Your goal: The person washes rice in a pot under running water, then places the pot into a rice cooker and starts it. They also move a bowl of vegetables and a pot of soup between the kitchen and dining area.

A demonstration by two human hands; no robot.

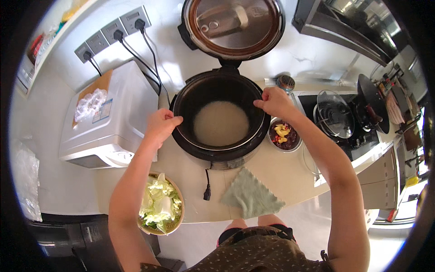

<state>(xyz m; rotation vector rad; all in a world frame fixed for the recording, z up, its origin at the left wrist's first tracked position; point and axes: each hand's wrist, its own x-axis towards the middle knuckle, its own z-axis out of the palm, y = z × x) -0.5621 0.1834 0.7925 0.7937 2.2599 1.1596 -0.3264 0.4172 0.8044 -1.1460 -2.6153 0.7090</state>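
Note:
An electric pressure cooker (pixel 217 158) stands on the counter in front of me, its round lid (pixel 234 29) tipped up against the wall behind. Inside sits a dark inner pot (pixel 217 89) with cloudy, pale liquid (pixel 221 124) at its bottom; whether rice lies in it I cannot tell. My left hand (pixel 163 127) pinches the pot's rim on the left side. Opposite it, my right hand (pixel 276 103) holds the rim at the right between thumb and bent fingers. A metal bowl (pixel 286 149) of dark red food topped with yellow pieces stands just below my right wrist.
A bowl of torn cabbage (pixel 161 200) rests at the counter's front left, by a white microwave oven (pixel 124 102). A loose power plug (pixel 207 194) and a green cloth (pixel 251 193) lie before the cooker. The stove (pixel 360 142) at right carries a glass lid (pixel 335 114) and a wok (pixel 373 102).

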